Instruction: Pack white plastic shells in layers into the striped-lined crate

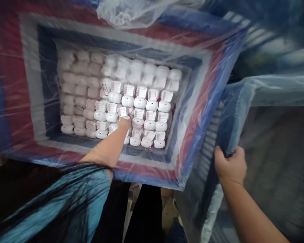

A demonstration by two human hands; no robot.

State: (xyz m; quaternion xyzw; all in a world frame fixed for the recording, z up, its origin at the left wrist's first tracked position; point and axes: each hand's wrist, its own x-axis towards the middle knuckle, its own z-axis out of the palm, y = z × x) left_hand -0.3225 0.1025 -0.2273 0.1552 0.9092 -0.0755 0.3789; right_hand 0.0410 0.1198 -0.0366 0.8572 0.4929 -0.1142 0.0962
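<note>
Inside a striped container, my left hand (124, 122) is down among rows of rounded white plastic cases (140, 102). Its fingers are closed around one white plastic case (122, 111), which sits slightly tilted; the hand covers its lower part. Many cases have a ribbed, upright back piece, and thin red wires show between some of them. On the right, my right hand (230, 165) is closed over the plastic-covered rim of a dark crate (233, 125), thumb and fingers wrapped round the edge.
Clear plastic sheeting covers the red, white and blue walls of the container (196, 118). A bunched clear plastic bag (126, 13) lies over its far rim. Slatted dark crate sides (258, 33) stand at the back right. Long hair hangs over my blue sleeve (91, 195).
</note>
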